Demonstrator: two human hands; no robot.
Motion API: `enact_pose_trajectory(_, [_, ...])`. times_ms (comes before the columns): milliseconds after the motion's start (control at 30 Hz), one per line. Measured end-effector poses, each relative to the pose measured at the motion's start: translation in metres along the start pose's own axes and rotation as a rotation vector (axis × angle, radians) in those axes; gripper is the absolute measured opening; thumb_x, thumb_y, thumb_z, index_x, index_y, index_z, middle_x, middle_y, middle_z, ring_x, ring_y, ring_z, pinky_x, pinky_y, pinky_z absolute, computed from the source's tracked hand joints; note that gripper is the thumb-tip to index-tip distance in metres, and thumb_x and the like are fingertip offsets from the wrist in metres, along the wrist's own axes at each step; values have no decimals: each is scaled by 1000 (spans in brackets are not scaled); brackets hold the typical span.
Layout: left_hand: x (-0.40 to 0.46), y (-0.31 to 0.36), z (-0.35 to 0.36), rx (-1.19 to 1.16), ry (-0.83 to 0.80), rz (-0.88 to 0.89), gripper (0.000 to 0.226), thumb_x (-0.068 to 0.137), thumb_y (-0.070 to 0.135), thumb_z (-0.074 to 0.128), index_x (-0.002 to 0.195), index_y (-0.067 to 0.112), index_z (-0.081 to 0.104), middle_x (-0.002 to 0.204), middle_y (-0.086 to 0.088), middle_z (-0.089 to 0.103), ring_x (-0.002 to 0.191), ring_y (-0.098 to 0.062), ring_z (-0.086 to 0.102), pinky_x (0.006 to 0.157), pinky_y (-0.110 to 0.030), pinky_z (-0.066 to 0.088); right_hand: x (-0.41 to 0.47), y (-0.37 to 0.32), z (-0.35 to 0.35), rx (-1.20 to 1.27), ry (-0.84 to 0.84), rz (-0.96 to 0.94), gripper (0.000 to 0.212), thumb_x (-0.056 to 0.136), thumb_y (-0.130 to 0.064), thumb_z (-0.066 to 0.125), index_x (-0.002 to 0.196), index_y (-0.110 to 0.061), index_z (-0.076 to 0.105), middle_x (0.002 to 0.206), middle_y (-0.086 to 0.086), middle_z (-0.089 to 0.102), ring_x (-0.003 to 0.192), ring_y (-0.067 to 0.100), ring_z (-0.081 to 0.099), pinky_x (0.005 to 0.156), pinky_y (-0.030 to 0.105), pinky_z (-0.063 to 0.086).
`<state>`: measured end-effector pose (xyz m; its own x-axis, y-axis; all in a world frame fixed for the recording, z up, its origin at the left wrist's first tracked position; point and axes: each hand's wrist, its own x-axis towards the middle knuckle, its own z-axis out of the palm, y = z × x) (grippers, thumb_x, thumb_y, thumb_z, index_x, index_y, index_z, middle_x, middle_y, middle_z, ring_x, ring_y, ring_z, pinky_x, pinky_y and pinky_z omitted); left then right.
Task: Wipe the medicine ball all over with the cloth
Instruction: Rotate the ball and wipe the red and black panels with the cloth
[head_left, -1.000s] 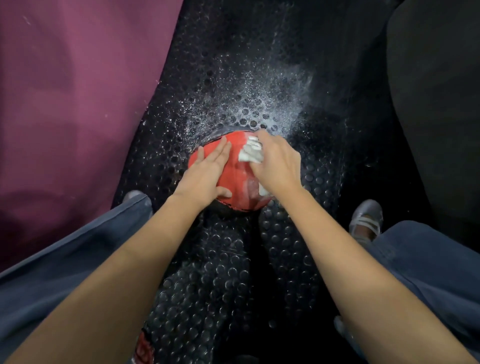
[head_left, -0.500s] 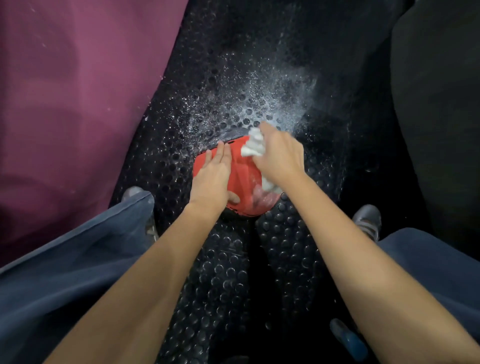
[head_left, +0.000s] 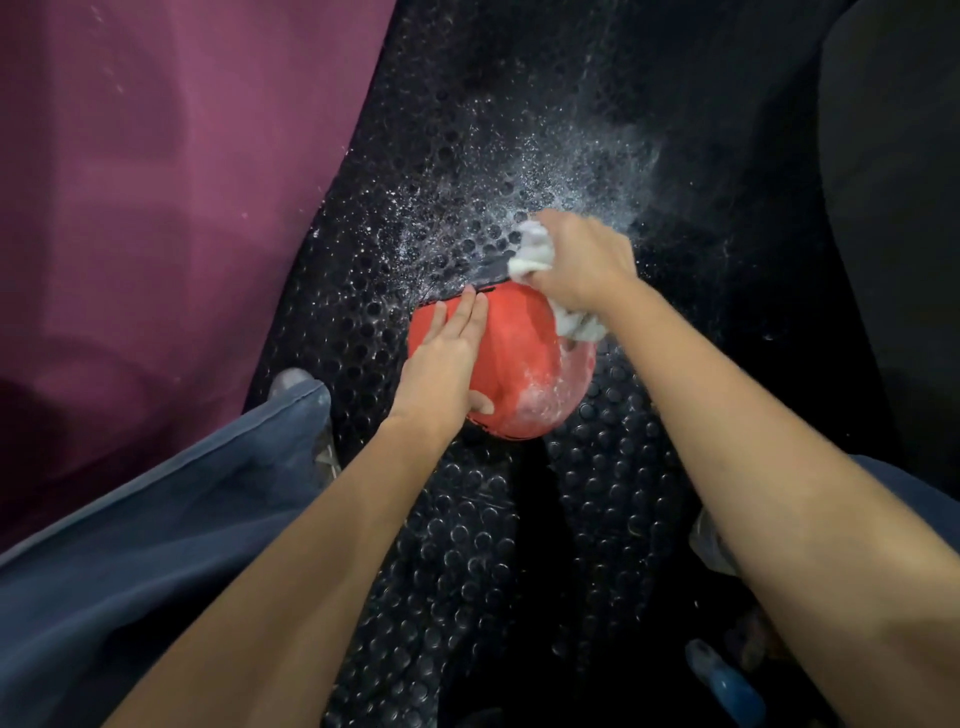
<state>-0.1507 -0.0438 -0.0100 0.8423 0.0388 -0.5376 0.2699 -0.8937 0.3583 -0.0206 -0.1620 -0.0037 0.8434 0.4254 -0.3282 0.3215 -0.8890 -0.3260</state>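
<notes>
Left hand (head_left: 447, 364) is lying flat on the red ball (head_left: 519, 374) while right hand (head_left: 582, 265) is gripping the cloth (head_left: 530, 252) at its far edge.

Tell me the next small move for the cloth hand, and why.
Probably drag the cloth down toward the near right of the ball, where whitish residue shows. The right hand grips it at the far top; the left hand lies flat, steadying the ball.

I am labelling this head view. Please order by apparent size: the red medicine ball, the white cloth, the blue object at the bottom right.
1. red medicine ball, clearly largest.
2. white cloth and blue object: unsure. The right hand hides part of the cloth; the blue object is nearer and cropped.
</notes>
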Motion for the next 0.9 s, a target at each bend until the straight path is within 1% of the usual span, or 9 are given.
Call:
enact_pose_trajectory(100, [2, 3, -1, 6, -2, 5, 120, 73, 19, 81, 155, 19, -6, 162, 8, -11, 150, -20, -5, 114, -36, 27, 2, 10, -4, 47, -3, 63, 24, 84, -27, 64, 100, -18, 50, 97, 1, 55, 93, 24, 53, 72, 30, 34])
enact_pose_trajectory(233, [4, 5, 0, 11, 9, -8, 119, 71, 20, 81, 155, 18, -3, 162, 7, -7, 150, -22, -3, 116, -36, 23, 0, -6, -1, 18, 7, -38, 18, 84, -25, 62, 94, -22, 48, 98, 2, 59, 92, 24, 55, 72, 30, 36])
enact_pose_trajectory(300, [4, 4, -1, 9, 7, -7, 120, 71, 21, 82, 155, 19, -3, 162, 7, -8, 150, -21, -3, 116, -36, 23, 2, 2, -3, 39, -9, -9, 22, 83, -28, 62, 100, -19, 51, 102, 3, 60, 93, 25, 55, 74, 31, 39])
enact_pose_trajectory(400, [3, 6, -2, 23, -4, 4, 120, 71, 20, 82, 155, 21, -4, 162, 9, -9, 150, -19, -4, 115, -37, 25, 1, 19, -8, 77, -24, 89, 32, 83, -31, 65, 109, -17, 53, 98, 0, 53, 89, 21, 50, 74, 29, 36])
enact_pose_trajectory(500, [6, 10, -3, 41, -5, 10, 119, 72, 19, 81, 155, 20, -4, 162, 9, -8, 150, -20, -3, 114, -37, 24, -3, 11, -7, 64, 1, 38, 20, 84, -29, 63, 94, -20, 49, 95, -1, 53, 86, 20, 48, 72, 27, 33])
enact_pose_trajectory(567, [6, 11, -2, 35, -2, 6, 119, 72, 20, 81, 155, 19, -3, 162, 8, -7, 150, -21, -2, 115, -35, 20, -5, 5, -6, 50, 10, -29, 20, 83, -28, 63, 89, -22, 45, 96, 1, 58, 88, 23, 53, 72, 29, 34])
enact_pose_trajectory(667, [6, 8, -2, 32, 2, 1, 120, 70, 24, 82, 155, 20, -4, 162, 9, -6, 150, -20, -2, 116, -35, 20, -6, 14, -9, 81, -3, 31, 22, 83, -31, 64, 99, -23, 51, 95, -2, 54, 91, 20, 52, 74, 28, 34])
enact_pose_trajectory(767, [7, 8, -4, 58, 4, 4, 121, 70, 28, 82, 155, 21, -4, 162, 9, -6, 150, -19, -1, 115, -36, 23, -3, 23, -9, 65, -10, 102, 38, 85, -32, 64, 118, -18, 53, 101, -2, 54, 98, 21, 53, 76, 29, 34])
enact_pose_trajectory(900, [5, 12, 1, 146, 36, 3, 120, 72, 45, 76, 155, 23, -7, 163, 9, -8, 150, -21, 0, 111, -41, 35, 0, 20, -6, 53, -32, 101, 29, 88, -32, 58, 110, -15, 51, 110, 4, 59, 97, 24, 55, 76, 31, 36])
